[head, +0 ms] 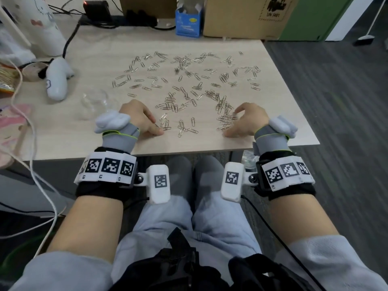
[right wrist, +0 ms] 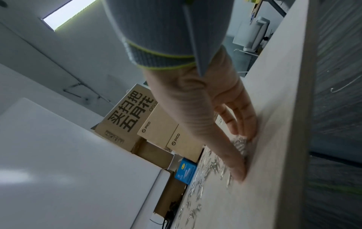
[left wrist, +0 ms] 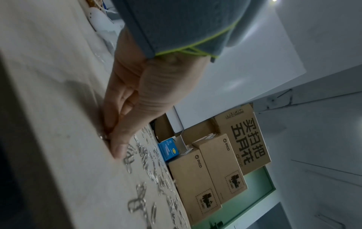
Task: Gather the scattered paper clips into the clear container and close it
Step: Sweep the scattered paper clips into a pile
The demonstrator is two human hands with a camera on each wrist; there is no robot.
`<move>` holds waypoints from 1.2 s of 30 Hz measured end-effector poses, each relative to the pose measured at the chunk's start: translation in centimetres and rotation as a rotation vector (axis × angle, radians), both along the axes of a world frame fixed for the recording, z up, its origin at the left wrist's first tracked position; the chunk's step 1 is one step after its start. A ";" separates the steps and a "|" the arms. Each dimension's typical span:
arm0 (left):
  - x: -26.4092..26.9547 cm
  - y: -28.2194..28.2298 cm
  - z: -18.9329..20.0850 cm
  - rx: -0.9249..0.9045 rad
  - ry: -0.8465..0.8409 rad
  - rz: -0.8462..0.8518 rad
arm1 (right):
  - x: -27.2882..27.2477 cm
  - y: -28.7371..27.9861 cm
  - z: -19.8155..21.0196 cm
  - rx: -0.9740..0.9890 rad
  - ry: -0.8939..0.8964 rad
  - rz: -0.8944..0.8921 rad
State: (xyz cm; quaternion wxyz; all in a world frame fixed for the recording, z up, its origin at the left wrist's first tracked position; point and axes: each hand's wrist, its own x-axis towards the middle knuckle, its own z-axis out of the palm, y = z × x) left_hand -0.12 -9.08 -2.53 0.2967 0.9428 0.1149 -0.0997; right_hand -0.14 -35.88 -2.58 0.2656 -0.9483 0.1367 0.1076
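The left hand [head: 139, 120] draws thumb and fingertips together on the table [head: 289, 114]; whether they pinch a clip I cannot tell. The right hand [head: 246, 120], fingers spread, cups a heap. Most paper clips [head: 189, 76] lie scattered beyond; the clear container [head: 94, 102] sits just left. Raking toward the near edge could spill clips off.

Light wood-grain table [head: 67, 135], one. On it:
- silver paper clips [head: 184, 80], loose, spread across the centre and right
- clear container [head: 95, 101], centre left
- white controller [head: 56, 82], left
- blue carton [head: 189, 19], upper centre
- cardboard box [head: 241, 17], just beside it, upper right
- black power strip [head: 117, 19], upper left
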 end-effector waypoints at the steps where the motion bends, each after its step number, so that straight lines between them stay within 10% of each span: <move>1: 0.0 -0.4 -0.2 -0.020 -0.028 0.008 | -0.1 0.2 -0.3 0.012 -0.024 0.006; 11: 1.1 -5.1 -1.2 -0.394 -0.236 0.031 | 0.3 3.5 -1.0 0.429 -0.192 0.011; 15: 1.2 -4.2 -0.2 -0.692 -0.135 -0.001 | 0.3 2.4 -0.4 0.700 -0.272 -0.059; 21: 0.8 -4.4 -0.3 -0.592 0.240 -0.342 | 0.5 2.5 -0.6 0.869 0.026 -0.048; 36: 6.3 -5.8 -0.5 -0.901 0.095 0.002 | 5.9 5.4 0.0 0.981 0.046 -0.059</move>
